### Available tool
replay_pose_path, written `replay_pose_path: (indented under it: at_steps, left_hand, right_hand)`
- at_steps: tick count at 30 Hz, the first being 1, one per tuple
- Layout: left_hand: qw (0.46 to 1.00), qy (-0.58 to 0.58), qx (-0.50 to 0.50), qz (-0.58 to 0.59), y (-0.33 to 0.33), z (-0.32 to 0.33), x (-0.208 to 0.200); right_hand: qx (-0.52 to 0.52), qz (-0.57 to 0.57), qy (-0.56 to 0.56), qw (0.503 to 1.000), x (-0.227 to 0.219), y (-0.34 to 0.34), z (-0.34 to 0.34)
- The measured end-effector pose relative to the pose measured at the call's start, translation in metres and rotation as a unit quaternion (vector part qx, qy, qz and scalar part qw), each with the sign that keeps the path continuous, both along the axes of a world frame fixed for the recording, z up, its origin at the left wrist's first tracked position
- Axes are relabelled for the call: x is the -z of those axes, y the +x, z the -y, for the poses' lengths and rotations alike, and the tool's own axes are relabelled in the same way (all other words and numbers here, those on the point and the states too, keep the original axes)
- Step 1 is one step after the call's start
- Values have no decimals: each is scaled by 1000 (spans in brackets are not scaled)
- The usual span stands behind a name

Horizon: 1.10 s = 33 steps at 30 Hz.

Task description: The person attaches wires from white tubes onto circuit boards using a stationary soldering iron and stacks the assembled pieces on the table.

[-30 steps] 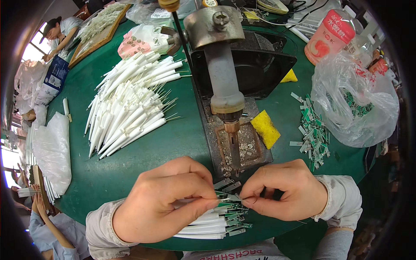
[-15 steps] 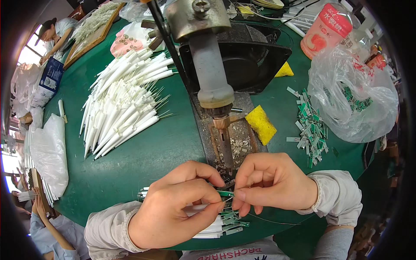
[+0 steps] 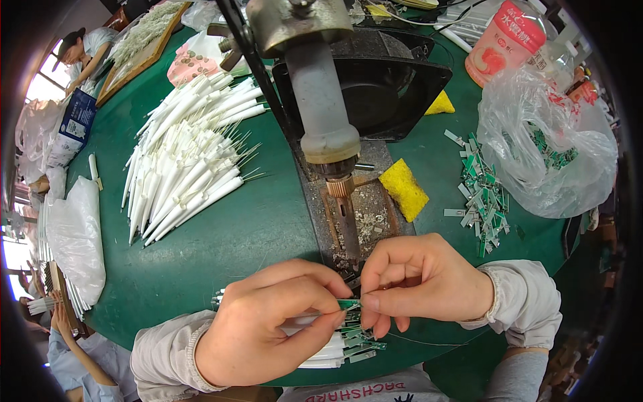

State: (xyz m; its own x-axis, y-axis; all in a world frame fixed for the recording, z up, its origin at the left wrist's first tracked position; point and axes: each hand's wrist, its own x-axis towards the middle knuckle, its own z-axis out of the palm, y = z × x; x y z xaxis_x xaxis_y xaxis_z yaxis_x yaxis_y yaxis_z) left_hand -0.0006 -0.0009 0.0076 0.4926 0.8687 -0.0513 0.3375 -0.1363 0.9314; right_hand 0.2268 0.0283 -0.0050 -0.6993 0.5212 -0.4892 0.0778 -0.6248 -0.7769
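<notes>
A small green circuit board (image 3: 349, 304) is pinched between the thumb and forefinger of my left hand (image 3: 271, 318). My right hand (image 3: 422, 281) is closed at the board's right end. A thin wire (image 3: 429, 344) trails from beneath its fingers to the right; my fingertips hide its other end. Just above both hands points the tip of an upright soldering iron (image 3: 348, 234), clamped in a metal stand. Under my left hand lie several white tubes (image 3: 328, 355) with green boards at their ends, partly hidden.
A heap of white tubes with thin leads (image 3: 184, 177) lies left. Loose circuit boards (image 3: 483, 201) and a plastic bag of boards (image 3: 536, 154) lie right. A yellow sponge (image 3: 404, 189) sits beside the iron, before a black fan (image 3: 375, 94). Two other people are at the left.
Both hands stay beneath the iron tip, with the board shifted slightly and my left fingers a little further right. The view has moved very slightly.
</notes>
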Motion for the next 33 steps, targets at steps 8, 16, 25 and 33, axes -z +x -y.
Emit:
replay_pose_path:
  at_steps: [8, 16, 25, 33]
  left_hand:
    - [998, -45, -5, 35, 1, -3, 0]
    - [983, -128, -66, 114, 2, -8, 8]
    - [978, -105, -99, 154, 4, -11, 8]
    - [980, -89, -98, 147, 6, -12, 7]
  right_hand:
    - [3, -1, 28, 1000, -2, 1, -1]
    - [98, -17, 54, 994, -10, -3, -2]
    - [55, 19, 270, 961, -6, 7, 0]
    - [148, -23, 232, 961, -3, 3, 6]
